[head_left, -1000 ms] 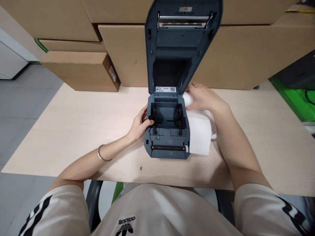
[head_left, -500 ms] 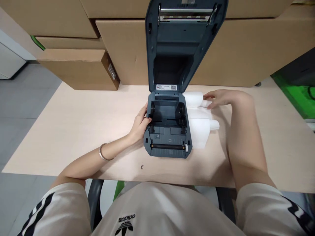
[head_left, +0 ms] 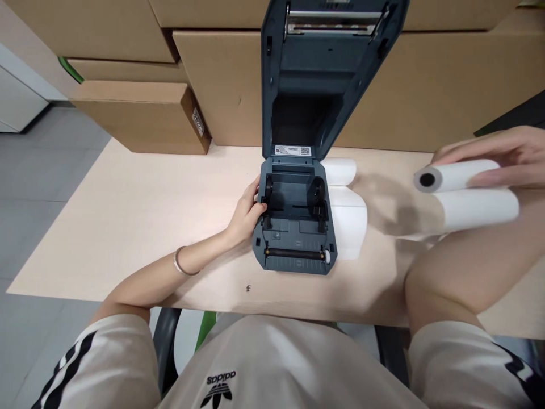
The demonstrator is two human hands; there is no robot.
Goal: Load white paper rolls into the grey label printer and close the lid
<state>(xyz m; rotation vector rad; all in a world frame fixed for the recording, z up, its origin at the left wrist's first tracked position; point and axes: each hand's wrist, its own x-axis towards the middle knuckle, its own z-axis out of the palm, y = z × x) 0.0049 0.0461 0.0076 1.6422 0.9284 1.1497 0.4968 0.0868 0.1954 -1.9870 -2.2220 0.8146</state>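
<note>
white roll (head_left: 455,175), pinched in the right fingers (head_left: 489,179), has just come away from beside the open printer (head_left: 293,227), so the two are well apart; left fingers (head_left: 257,210) still clasp the printer's side.

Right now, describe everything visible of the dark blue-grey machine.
The machine is dark blue-grey and plastic-looking, with angled front corners. Its lid stands open at the back, its top out of frame; a metal bar crosses its inner face, and a white label sits at the lid's foot. Inside, two round black parts flank a bay, and a black roller spans the front. It rests on the table; the left hand grips its left side, and white paper lies along its right.
</note>
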